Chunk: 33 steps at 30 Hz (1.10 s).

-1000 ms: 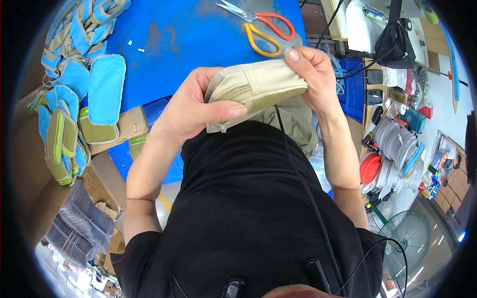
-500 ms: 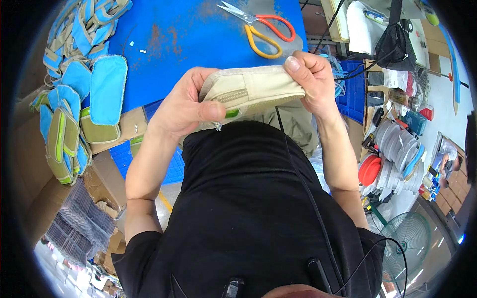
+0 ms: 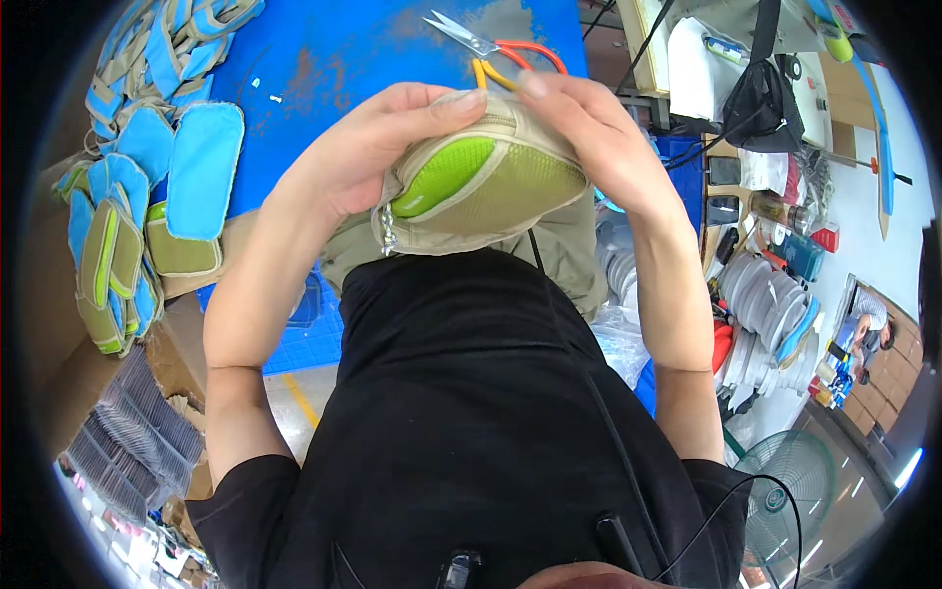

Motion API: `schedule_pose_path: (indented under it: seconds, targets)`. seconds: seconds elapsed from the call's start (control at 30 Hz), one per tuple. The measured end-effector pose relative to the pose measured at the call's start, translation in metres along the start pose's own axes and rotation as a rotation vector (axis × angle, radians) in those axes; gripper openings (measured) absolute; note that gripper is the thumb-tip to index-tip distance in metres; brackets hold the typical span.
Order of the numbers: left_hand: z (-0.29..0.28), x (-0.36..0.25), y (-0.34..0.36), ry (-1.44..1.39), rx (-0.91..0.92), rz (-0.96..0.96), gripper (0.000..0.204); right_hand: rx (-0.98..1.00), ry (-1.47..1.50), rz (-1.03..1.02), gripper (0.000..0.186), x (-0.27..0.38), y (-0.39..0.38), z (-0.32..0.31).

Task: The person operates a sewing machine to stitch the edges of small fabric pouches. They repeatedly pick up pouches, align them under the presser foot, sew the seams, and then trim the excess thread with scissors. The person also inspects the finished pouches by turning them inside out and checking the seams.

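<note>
Both hands grip a khaki fabric pouch (image 3: 505, 187) with a lime-green patch, mesh surface, pale piping and a metal zip pull hanging at its lower left. My left hand (image 3: 392, 137) is closed on its upper left edge, thumb along the top. My right hand (image 3: 599, 147) holds the upper right corner with fingers curled and thumb on top. Just beyond them, scissors (image 3: 461, 32) with red and yellow handles lie on the blue worktop (image 3: 314, 59), partly hidden by my fingers.
Blue-and-khaki strips (image 3: 167, 44), blue padded pieces (image 3: 201, 167) and green pouches (image 3: 108, 285) are piled at the left. A black bag (image 3: 770, 108), stacked white discs (image 3: 760, 304) and a green fan (image 3: 780, 496) are at the right. A person (image 3: 863, 334) sits in the far background.
The pouch has turned over to show its green mesh face, with the zip now along the top. Both hands have risen toward the scissors, and the right has moved slightly leftward.
</note>
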<state>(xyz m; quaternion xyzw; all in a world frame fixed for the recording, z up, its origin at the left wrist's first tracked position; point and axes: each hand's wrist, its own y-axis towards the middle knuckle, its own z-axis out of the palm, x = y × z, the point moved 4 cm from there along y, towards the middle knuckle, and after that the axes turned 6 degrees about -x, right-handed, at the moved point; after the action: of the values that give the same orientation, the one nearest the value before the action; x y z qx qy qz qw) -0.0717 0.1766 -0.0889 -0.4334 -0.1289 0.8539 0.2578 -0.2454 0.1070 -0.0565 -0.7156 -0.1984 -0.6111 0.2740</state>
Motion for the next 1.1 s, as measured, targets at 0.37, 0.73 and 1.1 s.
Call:
schedule_pose_path:
  seconds: [0.37,0.73,1.1]
  targets:
    - [-0.04,0.003,0.0,0.293,-0.268,0.256,0.038,-0.071,0.554,0.284,0.034,-0.024,0.009,-0.002]
    - [-0.089,0.069,-0.032,0.305,-0.649,0.353,0.031,-0.246,0.92,0.382,0.031,-0.061,0.002,0.004]
    - [-0.042,0.068,-0.058,-0.566,-0.26,0.241,0.047,-0.177,1.089,0.371,0.032,-0.101,0.004,-0.02]
